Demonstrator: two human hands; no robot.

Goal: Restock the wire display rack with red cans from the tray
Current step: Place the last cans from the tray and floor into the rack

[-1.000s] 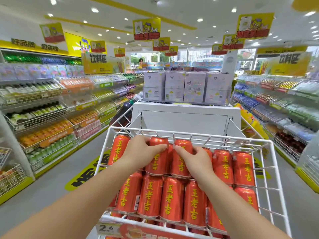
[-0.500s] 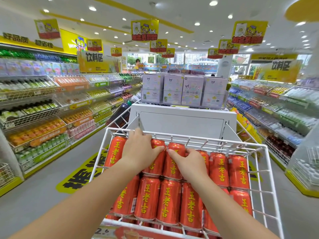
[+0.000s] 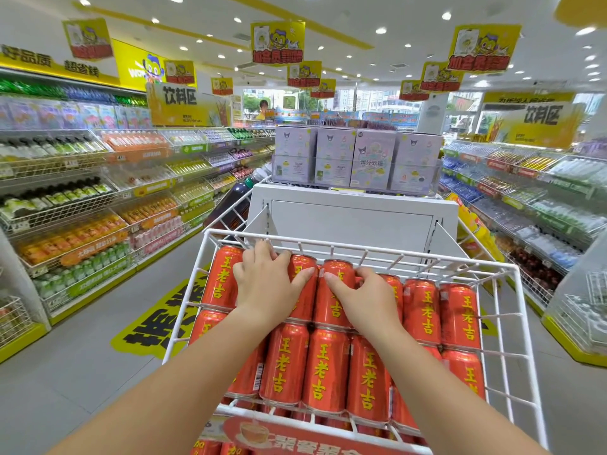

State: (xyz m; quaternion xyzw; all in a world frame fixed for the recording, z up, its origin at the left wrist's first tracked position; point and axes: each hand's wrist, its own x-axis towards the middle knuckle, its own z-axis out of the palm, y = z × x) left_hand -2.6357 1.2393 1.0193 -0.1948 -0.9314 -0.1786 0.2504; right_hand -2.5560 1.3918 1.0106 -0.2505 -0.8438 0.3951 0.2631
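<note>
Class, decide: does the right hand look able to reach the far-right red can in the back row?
Probably yes: the far-right red metal can lies uncovered on top, near the right hand.
</note>
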